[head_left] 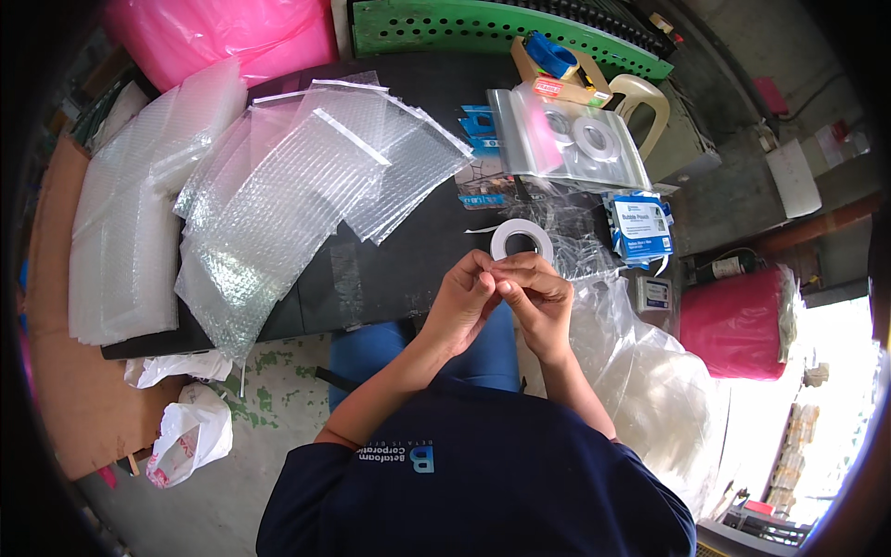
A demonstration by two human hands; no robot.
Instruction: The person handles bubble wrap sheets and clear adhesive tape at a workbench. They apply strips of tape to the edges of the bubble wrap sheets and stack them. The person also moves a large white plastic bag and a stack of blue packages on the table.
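Observation:
My left hand [461,299] and my right hand [540,302] meet fingertip to fingertip over the near edge of the table. Both are closed in a pinch, and whatever sits between the fingertips is hidden or too small to name. Just beyond them is a roll of white tape [546,243], its lower rim partly covered by my fingers; a loose white end sticks out to its left. I cannot tell whether the fingers touch the roll. Bubble-wrap pouches [278,200] with white strips along their edges lie fanned out on the table's left half.
Flat bubble-wrap sheets [121,241] are stacked at the far left. Clear plastic sleeves [617,167] with tape rolls on top lie at the back right, near a cardboard box [585,88]. A blue-and-white packet [640,227] sits at the right edge, above crumpled clear plastic [631,362].

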